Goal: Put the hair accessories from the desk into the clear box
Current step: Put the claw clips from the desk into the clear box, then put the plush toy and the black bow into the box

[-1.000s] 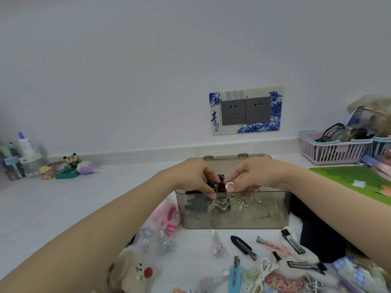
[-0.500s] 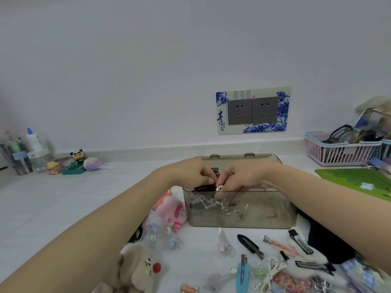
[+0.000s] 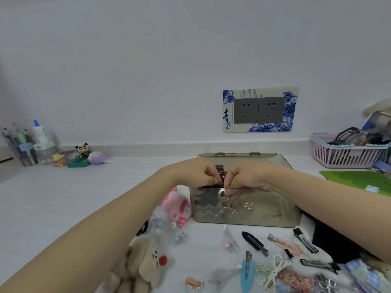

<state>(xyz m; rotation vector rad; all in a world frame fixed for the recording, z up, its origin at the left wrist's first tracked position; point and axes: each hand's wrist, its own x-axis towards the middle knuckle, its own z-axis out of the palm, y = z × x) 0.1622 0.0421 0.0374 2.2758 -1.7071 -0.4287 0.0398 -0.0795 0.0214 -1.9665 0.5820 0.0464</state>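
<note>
Over the smoky clear plastic box (image 3: pixel 245 210), both the left hand (image 3: pixel 200 173) and the right hand (image 3: pixel 243 175) pinch a dark maroon hair clip (image 3: pixel 220 171); releasing it inside likely comes next.

The fingertips of the left hand (image 3: pixel 202 173) and right hand (image 3: pixel 245 176) meet over the near rim of the clear box (image 3: pixel 275 210), covering most of a dark reddish clip (image 3: pixel 219 168) between them; how each hand holds it cannot be told. Through the tinted wall the silver clips (image 3: pixel 222 208) inside blur into a tangle. At the desk's near edge, the beige plush (image 3: pixel 143 265) and the scissors (image 3: pixel 326 285) are cut off by the frame. Items in the pink basket (image 3: pixel 347 153) at the far right corner are partly cropped.
</note>
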